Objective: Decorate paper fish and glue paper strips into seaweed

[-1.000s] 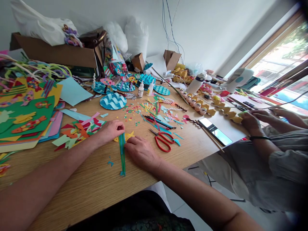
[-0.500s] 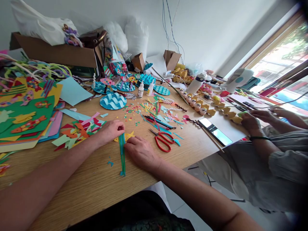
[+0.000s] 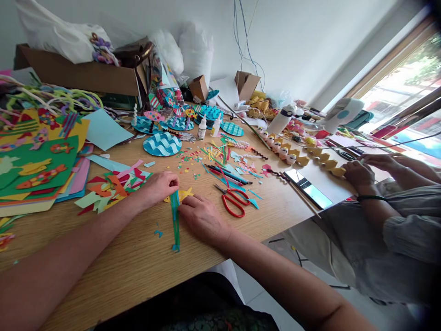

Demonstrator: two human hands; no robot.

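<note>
My left hand (image 3: 162,187) is closed in a pinch at the upper end of narrow green and blue paper strips (image 3: 175,225), which hang down toward me over the wooden table. Beside them my right hand (image 3: 204,219) rests with fingers bent and pressed together, its fingertips on the strips' right edge. A yellow paper fish (image 3: 186,194) lies partly hidden behind the strips and both hands. Small blue scraps (image 3: 158,233) are left of the strips. Red-handled scissors (image 3: 234,202) lie on the table right of my right hand, with the blades partly apart.
Coloured paper scraps (image 3: 106,187) lie beyond my left forearm. Pencils (image 3: 229,174), glue bottles (image 3: 202,128) and a blue wavy disc (image 3: 161,144) are farther back. Green card with fish (image 3: 41,168) sits left. At right are a phone (image 3: 308,188) and a co-worker's hands (image 3: 360,174).
My hands and the paper strips stay almost where they were. The co-worker's hands at the right have shifted slightly, and the light green bit at their fingers no longer shows clearly.
</note>
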